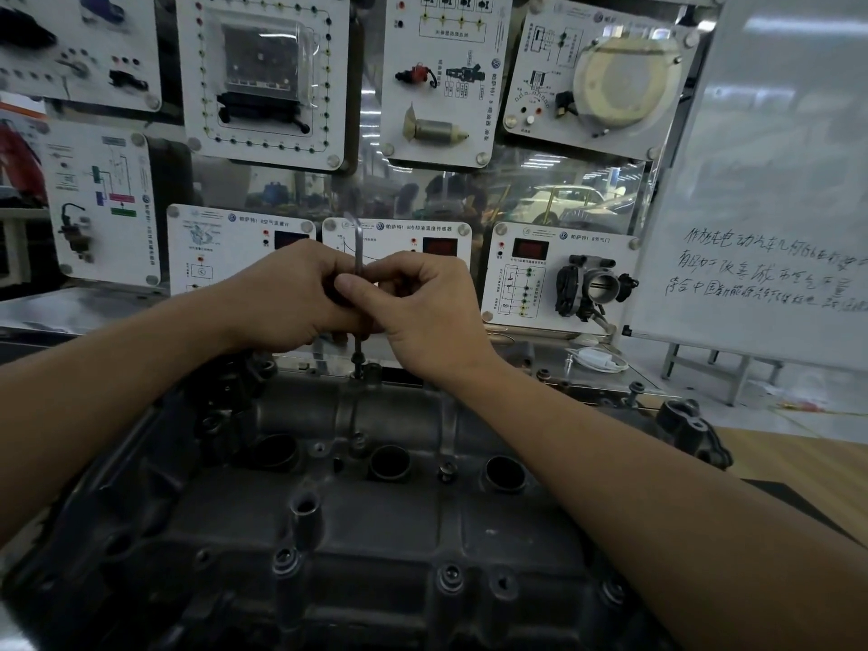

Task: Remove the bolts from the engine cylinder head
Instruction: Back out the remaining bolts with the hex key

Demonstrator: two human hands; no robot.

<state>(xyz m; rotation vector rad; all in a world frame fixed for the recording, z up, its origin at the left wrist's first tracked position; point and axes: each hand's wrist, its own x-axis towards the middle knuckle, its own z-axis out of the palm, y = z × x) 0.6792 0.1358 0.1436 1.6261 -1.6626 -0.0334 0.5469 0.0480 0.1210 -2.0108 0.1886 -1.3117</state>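
The dark cast engine cylinder head [357, 523] fills the lower half of the view. A thin metal hex key [359, 256] stands upright over a bolt [358, 361] at the head's far edge. My left hand [286, 298] and my right hand [422, 307] both grip the key's shaft, fingers curled round it; the middle of the key is hidden by them. Other bolts sit in the head: one near the middle [446, 472], two along the near edge [451, 577] [284, 559], one at the far right [635, 390].
Three round plug wells [390, 462] open along the head's centre. Behind it stands a display wall of white training panels [263, 77], one with a throttle body [594, 286]. A whiteboard [770, 190] leans at right. A white charger [596, 359] lies behind the head.
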